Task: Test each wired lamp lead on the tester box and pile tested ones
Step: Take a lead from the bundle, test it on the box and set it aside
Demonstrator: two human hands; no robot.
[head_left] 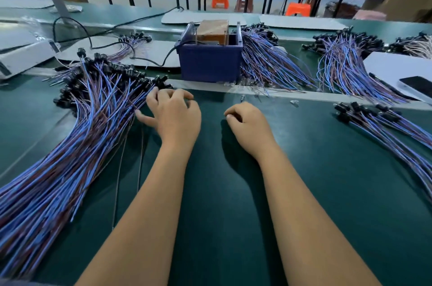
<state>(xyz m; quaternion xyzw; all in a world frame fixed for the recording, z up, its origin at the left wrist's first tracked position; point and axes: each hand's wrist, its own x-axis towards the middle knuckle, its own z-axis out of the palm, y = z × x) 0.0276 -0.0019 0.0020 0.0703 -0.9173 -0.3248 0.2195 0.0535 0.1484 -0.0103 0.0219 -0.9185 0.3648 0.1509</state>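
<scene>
A large pile of blue and brown lamp leads (pixel 77 126) with black sockets fans across the left of the green table (pixel 233 192). My left hand (pixel 174 113) rests at that pile's right edge, its fingertips touching the leads near the black sockets. My right hand (pixel 247 122) hovers over bare table with fingers loosely curled, holding nothing that I can see. The blue tester box (pixel 210 58) stands behind both hands, a brown block on top. A smaller pile of leads (pixel 385 129) lies at the right.
More bundles of leads (pixel 268 61) lie right of the box, and another bundle (pixel 346 63) farther right. A white device (pixel 21 56) sits at far left, a phone (pixel 418 86) on a white sheet at far right. A black cable (pixel 98 44) runs to the box.
</scene>
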